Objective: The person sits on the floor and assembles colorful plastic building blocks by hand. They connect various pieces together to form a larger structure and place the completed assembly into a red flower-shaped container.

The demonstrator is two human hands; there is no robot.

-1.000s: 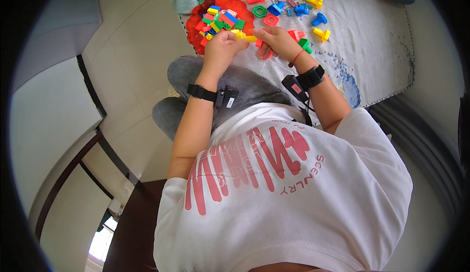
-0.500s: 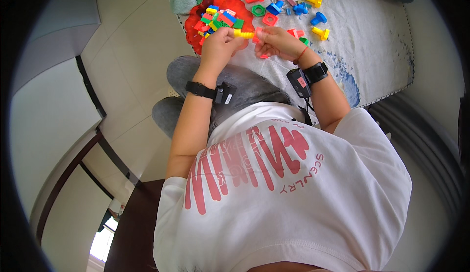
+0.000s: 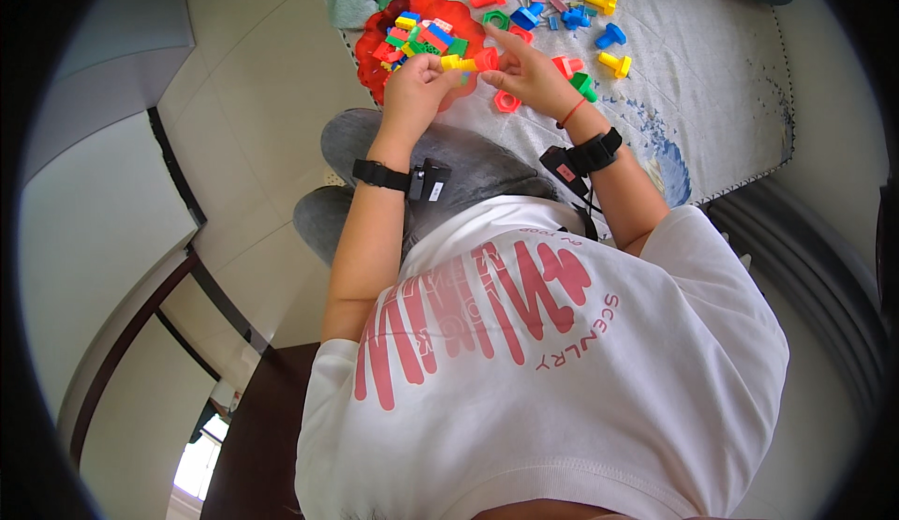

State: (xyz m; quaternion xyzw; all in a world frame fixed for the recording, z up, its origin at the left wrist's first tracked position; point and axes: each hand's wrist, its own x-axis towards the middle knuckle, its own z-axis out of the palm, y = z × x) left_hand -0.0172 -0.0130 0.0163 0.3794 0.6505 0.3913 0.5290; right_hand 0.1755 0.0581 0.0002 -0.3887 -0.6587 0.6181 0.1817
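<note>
1. When compared with half a second ago, see right hand opened up — no longer pinching orange-red nut, index finger now stretched forward.
2. Also see loose red nut fully exposed on white cloth, mostly covered by right hand in the earlier frame.
3. Held in left hand as before: yellow bolt, pinched narrow between thumb and fingers at its left end.
4. Looks bright yellow, short, lying roughly level, pointing right. Partly hidden by left fingertips.
5. Capped at right end by orange-red nut — solid bright colour, chunky. Too small to tell how far threaded.
6. Located between both hands, over right side of scalloped red tray.
7. Right grip: wide, thumb and index spread around nut. Cannot tell whether touching it at thumb tip.
8. Nearby in tray: piled toy bricks. Just beyond right index finger: green nut. Right of right hand: green bolt and second yellow bolt, both on cloth.
</note>
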